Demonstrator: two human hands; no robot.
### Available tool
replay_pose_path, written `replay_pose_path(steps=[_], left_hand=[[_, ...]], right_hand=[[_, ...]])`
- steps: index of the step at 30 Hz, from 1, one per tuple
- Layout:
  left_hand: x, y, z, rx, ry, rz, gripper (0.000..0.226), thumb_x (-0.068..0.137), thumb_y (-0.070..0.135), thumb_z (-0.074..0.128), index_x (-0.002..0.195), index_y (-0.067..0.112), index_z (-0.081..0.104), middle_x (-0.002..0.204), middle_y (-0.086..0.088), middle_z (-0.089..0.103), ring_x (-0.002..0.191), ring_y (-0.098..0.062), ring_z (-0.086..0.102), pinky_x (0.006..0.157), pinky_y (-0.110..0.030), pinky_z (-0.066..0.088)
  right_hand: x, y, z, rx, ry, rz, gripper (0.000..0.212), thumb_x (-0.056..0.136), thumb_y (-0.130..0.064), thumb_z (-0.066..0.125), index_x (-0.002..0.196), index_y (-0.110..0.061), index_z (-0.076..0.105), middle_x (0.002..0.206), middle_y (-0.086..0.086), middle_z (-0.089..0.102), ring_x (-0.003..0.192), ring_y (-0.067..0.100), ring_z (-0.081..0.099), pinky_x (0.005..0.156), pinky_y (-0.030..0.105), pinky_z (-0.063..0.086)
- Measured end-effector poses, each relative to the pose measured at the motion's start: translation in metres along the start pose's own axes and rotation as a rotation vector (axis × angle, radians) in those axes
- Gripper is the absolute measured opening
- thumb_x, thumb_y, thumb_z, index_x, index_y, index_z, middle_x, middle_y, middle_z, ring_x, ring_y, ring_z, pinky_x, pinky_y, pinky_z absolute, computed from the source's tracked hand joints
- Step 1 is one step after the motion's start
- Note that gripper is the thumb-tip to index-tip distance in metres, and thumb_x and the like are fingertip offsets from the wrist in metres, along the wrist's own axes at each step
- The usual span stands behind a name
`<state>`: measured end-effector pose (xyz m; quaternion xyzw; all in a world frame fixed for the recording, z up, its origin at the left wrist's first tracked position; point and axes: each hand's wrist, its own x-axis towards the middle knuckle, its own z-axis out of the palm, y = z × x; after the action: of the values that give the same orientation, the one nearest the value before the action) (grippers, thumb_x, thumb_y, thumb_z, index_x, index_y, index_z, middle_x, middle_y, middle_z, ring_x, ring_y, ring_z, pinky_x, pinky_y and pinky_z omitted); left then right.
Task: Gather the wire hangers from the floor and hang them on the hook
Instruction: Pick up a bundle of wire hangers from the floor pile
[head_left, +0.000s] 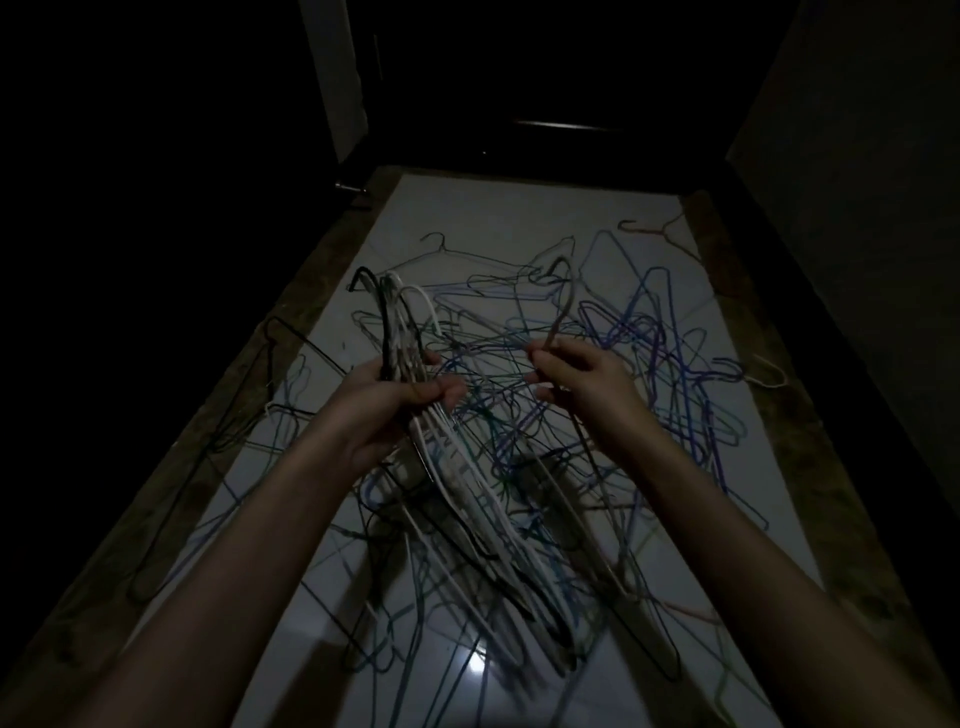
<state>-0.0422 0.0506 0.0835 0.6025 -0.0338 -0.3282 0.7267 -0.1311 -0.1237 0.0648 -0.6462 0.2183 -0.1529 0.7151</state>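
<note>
We find no brand, label or writing that can be read in this dim view.

Our left hand (402, 402) grips a bundle of hangers (441, 467), thumb curled over the necks. They are thin bent wire, mostly white with a black one on the left edge, and their curved hooks fan out at the far end above the fist. The bundle's long axis runs from the hooks, far and slightly left, down to the triangular bodies, near and right, where the picture blurs.

Our right hand (576, 382) pinches the neck of a single grey hanger (563, 296) between thumb and fingertips. Its hook rises far of the hand and curls over to the left, while the body slants near and to the right, below the wrist.

A loose tangle of hangers (649, 364) lies under and beyond both hands on the pale, glossy floor (493, 208), in blue, purple, green, black and white wire, pointing every way. A white one (771, 371) lies apart at the right edge, a reddish one (654, 226) at the far right corner. A brown mottled border (291, 322) frames the floor on either side, and a dark door (545, 78) stands at the far end.
</note>
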Motion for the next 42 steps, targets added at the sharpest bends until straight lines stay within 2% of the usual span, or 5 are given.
replay_pose_path(steps=[8, 15, 23, 39, 42], left_hand=[[-0.009, 0.031, -0.015, 0.090, -0.043, 0.009, 0.025, 0.088, -0.017, 0.042, 0.091, 0.005, 0.054, 0.083, -0.020, 0.062, 0.070, -0.017, 0.069, 0.063, -0.023, 0.054], [-0.018, 0.043, -0.032, 0.174, -0.104, 0.034, 0.021, 0.089, -0.015, 0.041, 0.084, 0.004, 0.051, 0.051, -0.008, 0.059, 0.061, -0.017, 0.065, 0.061, -0.017, 0.054], [-0.024, 0.085, -0.025, 0.139, -0.091, 0.034, 0.021, 0.091, -0.011, 0.043, 0.088, 0.004, 0.057, 0.077, -0.018, 0.066, 0.063, -0.014, 0.070, 0.056, -0.016, 0.054], [0.005, 0.090, 0.020, 0.303, -0.253, -0.040, 0.028, 0.090, -0.012, 0.044, 0.102, 0.007, 0.060, 0.086, -0.014, 0.066, 0.074, -0.018, 0.071, 0.073, -0.029, 0.058], [0.005, 0.090, 0.025, 0.294, -0.250, -0.029, 0.028, 0.088, -0.013, 0.047, 0.104, 0.005, 0.060, 0.077, -0.010, 0.071, 0.071, -0.016, 0.071, 0.063, -0.025, 0.059]], right_hand=[[-0.002, -0.005, 0.006, 0.029, -0.010, -0.011, 0.017, 0.093, -0.002, 0.050, 0.107, 0.001, 0.059, 0.090, 0.009, 0.062, 0.075, 0.012, 0.063, 0.063, 0.015, 0.053], [-0.001, -0.013, 0.033, -0.045, -0.106, -0.024, 0.015, 0.090, -0.002, 0.056, 0.103, 0.000, 0.064, 0.085, 0.011, 0.063, 0.068, 0.012, 0.065, 0.059, 0.020, 0.055], [0.004, -0.033, 0.049, -0.128, -0.089, -0.051, 0.016, 0.088, -0.001, 0.059, 0.102, 0.004, 0.064, 0.082, 0.011, 0.065, 0.061, 0.014, 0.064, 0.057, 0.023, 0.057], [0.000, -0.070, 0.042, -0.087, -0.030, -0.153, 0.015, 0.084, -0.003, 0.065, 0.098, 0.000, 0.062, 0.080, 0.015, 0.063, 0.054, 0.012, 0.060, 0.052, 0.019, 0.053], [0.003, -0.072, 0.042, -0.095, 0.001, -0.186, 0.011, 0.083, -0.004, 0.066, 0.093, 0.000, 0.065, 0.081, 0.008, 0.062, 0.056, 0.012, 0.062, 0.051, 0.018, 0.051]])
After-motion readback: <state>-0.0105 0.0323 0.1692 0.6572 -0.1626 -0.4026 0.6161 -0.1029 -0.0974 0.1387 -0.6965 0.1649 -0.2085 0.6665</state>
